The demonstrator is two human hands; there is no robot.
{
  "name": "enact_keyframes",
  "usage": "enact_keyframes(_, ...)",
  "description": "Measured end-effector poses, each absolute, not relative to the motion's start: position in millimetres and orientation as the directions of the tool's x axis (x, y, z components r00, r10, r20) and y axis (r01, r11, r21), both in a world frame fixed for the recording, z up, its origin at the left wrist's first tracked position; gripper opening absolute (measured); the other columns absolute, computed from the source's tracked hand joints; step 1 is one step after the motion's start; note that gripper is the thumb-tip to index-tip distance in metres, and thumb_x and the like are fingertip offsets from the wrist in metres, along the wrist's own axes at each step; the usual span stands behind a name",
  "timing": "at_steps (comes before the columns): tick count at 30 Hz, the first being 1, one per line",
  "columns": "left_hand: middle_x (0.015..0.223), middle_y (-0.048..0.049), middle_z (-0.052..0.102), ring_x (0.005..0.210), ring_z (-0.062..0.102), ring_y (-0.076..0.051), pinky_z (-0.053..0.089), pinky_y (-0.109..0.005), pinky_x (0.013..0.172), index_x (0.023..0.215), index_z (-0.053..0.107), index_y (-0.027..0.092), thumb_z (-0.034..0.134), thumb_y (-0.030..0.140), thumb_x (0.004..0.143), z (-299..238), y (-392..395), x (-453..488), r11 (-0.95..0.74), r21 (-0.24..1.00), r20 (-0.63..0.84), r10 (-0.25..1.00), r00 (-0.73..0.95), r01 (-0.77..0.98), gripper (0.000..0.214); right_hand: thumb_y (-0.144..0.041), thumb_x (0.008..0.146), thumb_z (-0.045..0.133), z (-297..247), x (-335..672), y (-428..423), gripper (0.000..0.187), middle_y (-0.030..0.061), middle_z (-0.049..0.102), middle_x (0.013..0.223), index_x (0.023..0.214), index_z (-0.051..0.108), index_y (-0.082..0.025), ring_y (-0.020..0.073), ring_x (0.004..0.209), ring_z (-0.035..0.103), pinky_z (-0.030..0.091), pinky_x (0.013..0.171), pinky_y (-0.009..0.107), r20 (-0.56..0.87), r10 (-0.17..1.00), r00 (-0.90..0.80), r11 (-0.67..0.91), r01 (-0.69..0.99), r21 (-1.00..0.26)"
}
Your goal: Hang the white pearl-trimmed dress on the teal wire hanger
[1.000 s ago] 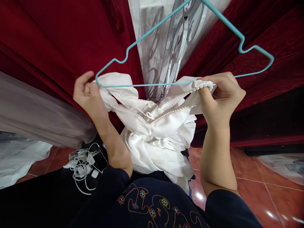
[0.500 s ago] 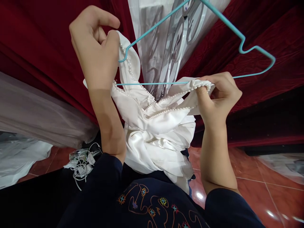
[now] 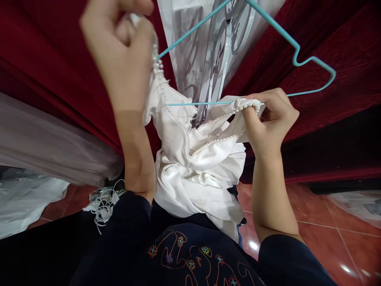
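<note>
A white dress [image 3: 202, 182] with pearl beading along its neckline hangs bunched in front of my torso. Its left shoulder strap is pinched in my left hand [image 3: 125, 51], raised high and slightly blurred; the strap passes over the left end of a light-blue hanger [image 3: 196, 28]. My right hand [image 3: 272, 115], lower down, grips the beaded right strap between thumb and fingers. The hanger's right end sticks out above and beyond that hand, bare of cloth. Its bottom bar runs across behind the neckline. The hanger's top is cut off by the frame's upper edge.
Dark red curtains [image 3: 41, 63] hang on both sides, with a white ornate panel [image 3: 226, 51] between them. Pale sheer fabric [image 3: 53, 139] drapes at the left. A tangle of white cables [image 3: 103, 210] lies at the lower left. Reddish tiles [image 3: 318, 226] cover the floor.
My left hand has moved up, pulling the left strap up and over the hanger's left end, which is now covered. The hanger has shifted slightly left. My right hand keeps its grip.
</note>
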State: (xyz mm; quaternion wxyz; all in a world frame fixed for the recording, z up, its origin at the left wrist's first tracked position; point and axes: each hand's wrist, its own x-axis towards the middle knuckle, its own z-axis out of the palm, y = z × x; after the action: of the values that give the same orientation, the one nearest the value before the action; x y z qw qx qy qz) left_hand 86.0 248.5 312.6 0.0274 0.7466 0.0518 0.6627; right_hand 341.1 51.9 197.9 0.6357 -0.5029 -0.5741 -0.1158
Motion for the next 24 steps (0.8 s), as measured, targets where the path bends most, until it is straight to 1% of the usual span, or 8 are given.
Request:
enact_keyframes(3,0.082,0.0073,0.071,0.054,0.054,0.0,0.042,-0.013,0.047,0.089,0.071,0.012,0.073,-0.019,0.074,302,259,103,-0.892,0.425,0.897,0.438,0.064,0.153,0.035,-0.029,0.093,0.069,199,344,48,0.007,0.0033,0.069,0.085,0.093,0.076,-0.026,0.018,0.081,0.063,0.047,0.073,0.036,0.852,0.426,0.304,0.46,0.738,-0.493)
enact_keyframes(5,0.082,0.0054,0.07,0.064,0.06,-0.002,0.048,-0.014,0.055,0.089,0.07,0.013,0.079,-0.008,0.081,296,242,102,-0.865,0.469,0.879,0.477,0.003,0.178,0.024,-0.03,0.093,0.069,200,345,46,0.007,0.003,0.068,0.086,0.094,0.076,-0.027,0.0185,0.082,0.063,0.047,0.073,0.036,0.851,0.434,0.297,0.455,0.743,-0.491)
enact_keyframes(8,0.085,0.0025,0.066,0.079,0.063,-0.006,0.05,-0.018,0.07,0.092,0.071,0.015,0.063,0.012,0.1,288,188,94,-0.943,0.328,0.936,0.315,-0.158,0.062,0.012,-0.03,0.093,0.069,200,344,47,0.007,0.0033,0.069,0.088,0.094,0.075,-0.028,0.0186,0.083,0.062,0.048,0.074,0.038,0.833,0.461,0.305,0.449,0.73,-0.516)
enact_keyframes(11,0.07,0.0,0.059,0.06,0.06,-0.01,0.043,-0.026,0.054,0.087,0.071,0.019,0.044,0.014,0.104,273,128,91,-0.879,0.463,0.823,0.475,-0.311,-0.118,0.033,-0.03,0.094,0.068,199,341,52,0.006,0.0038,0.068,0.088,0.092,0.074,-0.028,0.0189,0.083,0.062,0.05,0.076,0.039,0.819,0.464,0.337,0.438,0.716,-0.543)
enact_keyframes(15,0.08,-0.001,0.074,0.062,0.069,-0.015,0.05,-0.03,0.052,0.094,0.076,0.027,0.058,0.021,0.103,244,89,94,-0.608,0.789,0.614,0.779,0.128,-0.086,0.021,-0.032,0.093,0.067,194,339,58,0.008,0.0013,0.067,0.087,0.092,0.073,-0.028,0.0184,0.084,0.063,0.05,0.076,0.038,0.826,0.443,0.35,0.446,0.713,-0.541)
enact_keyframes(18,0.135,-0.0037,0.071,0.078,0.075,-0.015,0.053,-0.026,0.052,0.126,0.07,0.032,0.062,0.023,0.101,232,93,105,-0.588,0.807,0.576,0.758,0.308,-0.061,0.028,-0.028,0.092,0.067,195,339,59,0.007,0.0019,0.069,0.087,0.093,0.075,-0.027,0.0174,0.084,0.063,0.049,0.076,0.037,0.841,0.414,0.347,0.49,0.694,-0.528)
enact_keyframes(20,0.151,-0.0033,0.061,0.078,0.074,-0.012,0.054,-0.025,0.054,0.138,0.063,0.035,0.057,0.024,0.103,228,101,114,-0.625,0.781,0.585,0.729,0.355,-0.001,0.037,-0.024,0.09,0.07,198,338,58,0.007,0.0039,0.069,0.087,0.093,0.076,-0.025,0.0169,0.085,0.064,0.05,0.078,0.037,0.842,0.404,0.358,0.514,0.672,-0.533)
enact_keyframes(24,0.116,-0.0037,0.071,0.064,0.064,-0.009,0.053,-0.024,0.056,0.121,0.073,0.028,0.049,0.027,0.108,222,110,127,-0.676,0.731,0.606,0.706,0.368,0.094,0.027,-0.019,0.083,0.074,201,338,53,0.02,0.0071,0.071,0.103,0.102,0.079,-0.023,0.0202,0.102,0.067,0.052,0.088,0.04,0.837,0.348,0.422,0.6,0.586,-0.545)
